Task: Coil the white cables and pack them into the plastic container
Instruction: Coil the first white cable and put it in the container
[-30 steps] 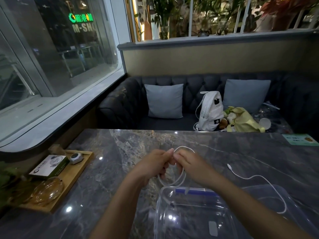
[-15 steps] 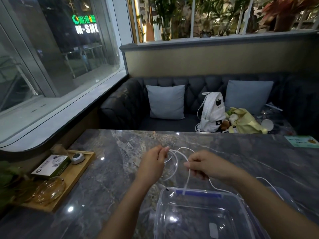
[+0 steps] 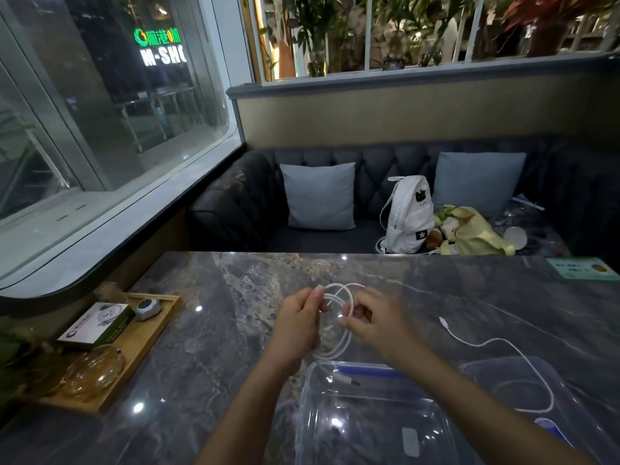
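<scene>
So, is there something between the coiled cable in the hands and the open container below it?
Nothing visible. The coiled cable hangs just beyond the plastic container, whose top is open; the cable's plug end already dangles at its rim.

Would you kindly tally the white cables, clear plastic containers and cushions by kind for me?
White cables: 2, the coiled cable in both hands and the loose cable on the table.
Clear plastic containers: 1, the container.
Cushions: 2, the left cushion and the right cushion.
Total: 5.
</scene>
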`<state>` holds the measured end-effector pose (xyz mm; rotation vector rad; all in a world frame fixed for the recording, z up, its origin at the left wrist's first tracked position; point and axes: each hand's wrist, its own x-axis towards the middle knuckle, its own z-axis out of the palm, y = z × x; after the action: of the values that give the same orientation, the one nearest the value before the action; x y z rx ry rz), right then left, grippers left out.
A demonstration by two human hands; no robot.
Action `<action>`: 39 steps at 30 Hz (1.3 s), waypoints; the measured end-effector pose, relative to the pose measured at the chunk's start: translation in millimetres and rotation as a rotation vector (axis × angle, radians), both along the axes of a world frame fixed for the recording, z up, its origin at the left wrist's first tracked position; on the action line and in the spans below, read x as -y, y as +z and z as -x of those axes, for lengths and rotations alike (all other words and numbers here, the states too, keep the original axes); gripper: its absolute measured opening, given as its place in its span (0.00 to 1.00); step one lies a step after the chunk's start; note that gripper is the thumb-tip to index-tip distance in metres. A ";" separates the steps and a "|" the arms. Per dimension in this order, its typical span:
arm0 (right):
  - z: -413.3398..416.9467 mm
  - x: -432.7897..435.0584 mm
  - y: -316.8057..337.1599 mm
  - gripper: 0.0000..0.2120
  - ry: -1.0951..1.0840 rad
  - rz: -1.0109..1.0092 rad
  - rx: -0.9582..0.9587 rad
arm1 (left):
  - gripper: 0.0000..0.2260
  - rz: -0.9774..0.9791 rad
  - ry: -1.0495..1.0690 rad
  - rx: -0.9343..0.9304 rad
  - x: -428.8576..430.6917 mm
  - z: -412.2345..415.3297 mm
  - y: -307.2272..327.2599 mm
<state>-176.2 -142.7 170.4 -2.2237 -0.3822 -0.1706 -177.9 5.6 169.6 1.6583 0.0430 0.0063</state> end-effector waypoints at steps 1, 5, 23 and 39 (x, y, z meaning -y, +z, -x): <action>0.4 -0.8 -4.0 0.12 -0.023 -0.054 -0.022 | 0.16 0.019 -0.017 -0.010 0.2 0.9 1.0; -2.2 1.9 -5.0 0.22 0.205 -0.346 -0.262 | 0.16 0.140 -0.140 -0.072 6.8 6.0 7.5; -12.0 43.9 0.7 0.06 0.152 -0.366 -0.218 | 0.16 0.050 -0.130 -0.106 -1.9 5.9 11.1; 2.5 34.9 7.9 0.13 0.400 -0.453 -0.532 | 0.15 -0.269 -0.160 0.071 5.5 9.2 14.4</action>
<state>-178.7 -177.6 178.3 -1.6249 -0.4299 0.4935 -187.1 0.2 184.0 1.9252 -0.1508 -0.0523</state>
